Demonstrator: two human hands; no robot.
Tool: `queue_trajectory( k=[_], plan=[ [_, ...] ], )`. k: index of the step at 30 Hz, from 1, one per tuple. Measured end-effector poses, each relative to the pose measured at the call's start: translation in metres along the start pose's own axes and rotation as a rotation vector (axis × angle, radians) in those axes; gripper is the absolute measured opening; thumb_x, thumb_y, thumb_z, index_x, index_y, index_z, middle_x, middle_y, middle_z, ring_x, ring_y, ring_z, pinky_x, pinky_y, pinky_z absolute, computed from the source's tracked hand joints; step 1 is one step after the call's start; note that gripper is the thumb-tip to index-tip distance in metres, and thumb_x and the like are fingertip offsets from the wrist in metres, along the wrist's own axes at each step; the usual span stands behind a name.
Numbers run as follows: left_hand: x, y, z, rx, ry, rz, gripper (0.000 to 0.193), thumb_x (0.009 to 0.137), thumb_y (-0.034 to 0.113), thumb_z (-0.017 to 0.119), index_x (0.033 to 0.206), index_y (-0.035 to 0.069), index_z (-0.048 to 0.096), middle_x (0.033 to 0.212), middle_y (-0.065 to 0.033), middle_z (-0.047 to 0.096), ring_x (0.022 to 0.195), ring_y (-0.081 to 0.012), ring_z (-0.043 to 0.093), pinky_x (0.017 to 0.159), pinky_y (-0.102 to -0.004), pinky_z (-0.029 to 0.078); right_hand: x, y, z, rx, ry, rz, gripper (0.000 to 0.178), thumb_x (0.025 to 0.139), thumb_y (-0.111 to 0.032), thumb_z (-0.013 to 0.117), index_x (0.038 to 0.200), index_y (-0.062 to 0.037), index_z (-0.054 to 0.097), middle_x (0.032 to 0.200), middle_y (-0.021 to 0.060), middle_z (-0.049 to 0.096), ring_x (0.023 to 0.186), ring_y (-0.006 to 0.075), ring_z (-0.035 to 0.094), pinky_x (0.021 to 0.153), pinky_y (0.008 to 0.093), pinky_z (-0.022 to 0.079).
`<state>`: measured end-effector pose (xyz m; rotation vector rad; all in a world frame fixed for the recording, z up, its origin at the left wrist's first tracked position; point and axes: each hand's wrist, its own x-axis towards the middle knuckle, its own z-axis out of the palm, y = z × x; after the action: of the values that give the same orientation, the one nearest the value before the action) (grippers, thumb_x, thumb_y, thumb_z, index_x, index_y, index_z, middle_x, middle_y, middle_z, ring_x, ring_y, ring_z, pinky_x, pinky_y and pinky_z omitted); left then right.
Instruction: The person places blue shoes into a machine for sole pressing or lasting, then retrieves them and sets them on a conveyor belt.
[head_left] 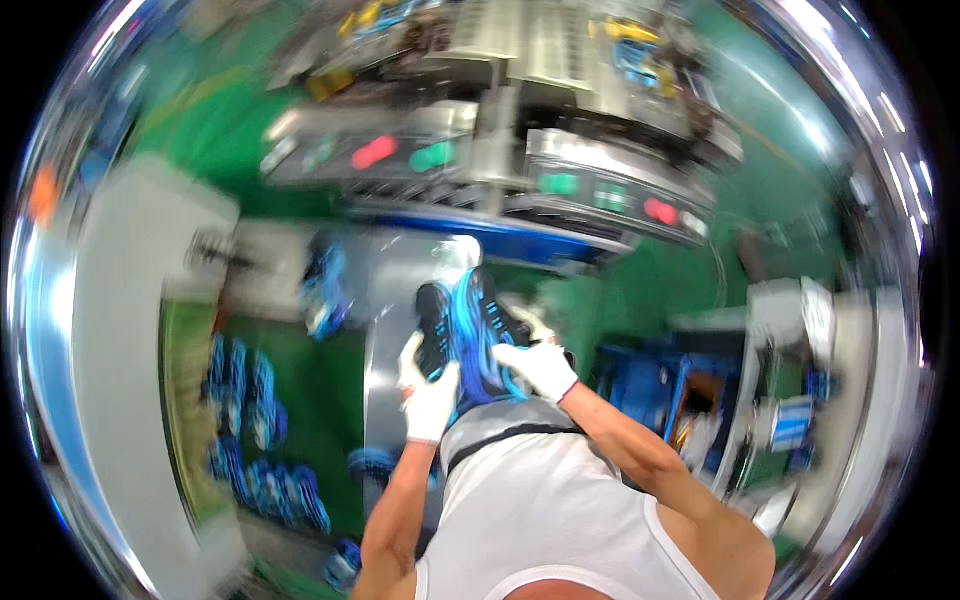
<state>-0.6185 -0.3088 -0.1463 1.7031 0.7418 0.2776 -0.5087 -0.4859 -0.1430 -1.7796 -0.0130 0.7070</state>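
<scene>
Between both hands point(430, 402) point(542, 369), shoes point(482, 330), long axes fore-aft

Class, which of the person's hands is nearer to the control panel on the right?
Right. The right hand, on the shoes, is below and left of that control panel; the left hand, also on them, is farther left.

1. The left hand point(430, 400) holds a black-and-blue shoe point(434, 318).
2. The right hand point(543, 370) holds a second shoe point(492, 322) alongside.
3. More blue shoes point(263, 395) sit at left.
4. Ahead stands a machine point(632, 190).
</scene>
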Motion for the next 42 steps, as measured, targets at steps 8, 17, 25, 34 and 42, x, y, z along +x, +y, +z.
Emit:
queue_trajectory(
  k=[8,17,25,34,42],
  plan=[
    [-0.069,0.141,0.219,0.01,-0.855,0.286,0.074,0.08,-0.003,0.075,0.148,0.0,0.046,0.136,-0.0182,0.061,0.12,-0.0239,0.063,0.106,-0.0364,0.049,-0.175,0.04,-0.209,0.631,0.889,-0.141,0.083,0.075,-0.013,0.089,0.147,0.0011,0.05,0.134,0.0113,0.063,0.118,0.0182,0.061,0.104,0.033,0.05],
    [-0.225,0.293,0.502,0.111,-1.471,0.91,0.072,0.081,0.012,0.077,0.146,0.0,0.047,0.132,-0.0205,0.065,0.121,-0.0292,0.065,0.105,-0.0408,0.05,-0.384,0.08,-0.363,0.282,1.936,-0.022,0.081,0.079,-0.015,0.083,0.149,0.0007,0.047,0.136,0.0199,0.062,0.124,0.0277,0.06,0.107,0.0397,0.047],
    [-0.319,0.267,0.683,0.554,-1.426,0.991,0.095,0.081,0.047,0.074,0.157,0.007,0.033,0.138,-0.0317,0.059,0.129,-0.0467,0.057,0.112,-0.0518,0.042,-0.403,0.167,-0.526,-0.102,1.877,0.686,0.085,0.078,-0.046,0.076,0.146,-0.0027,0.052,0.135,0.0283,0.063,0.128,0.0402,0.06,0.109,0.0482,0.046],
    [-0.2,0.168,0.542,0.201,-1.449,1.026,0.076,0.089,0.014,0.078,0.15,-0.008,0.039,0.149,-0.0257,0.051,0.137,-0.035,0.054,0.115,-0.042,0.044,-0.313,0.091,-0.435,0.003,1.836,-0.345,0.061,0.089,-0.017,0.074,0.143,0.0035,0.054,0.148,0.0233,0.055,0.138,0.0351,0.052,0.117,0.0431,0.04],
    [0.03,-0.036,0.15,0.611,-0.73,0.128,0.057,0.097,0.015,0.068,0.146,-0.003,0.046,0.137,-0.0244,0.063,0.126,-0.031,0.064,0.106,-0.0384,0.05,-0.128,0.089,-0.265,0.324,0.499,-0.12,0.054,0.096,-0.02,0.072,0.141,0.0027,0.054,0.143,0.0216,0.06,0.134,0.0297,0.058,0.114,0.0386,0.046]
  ],
)
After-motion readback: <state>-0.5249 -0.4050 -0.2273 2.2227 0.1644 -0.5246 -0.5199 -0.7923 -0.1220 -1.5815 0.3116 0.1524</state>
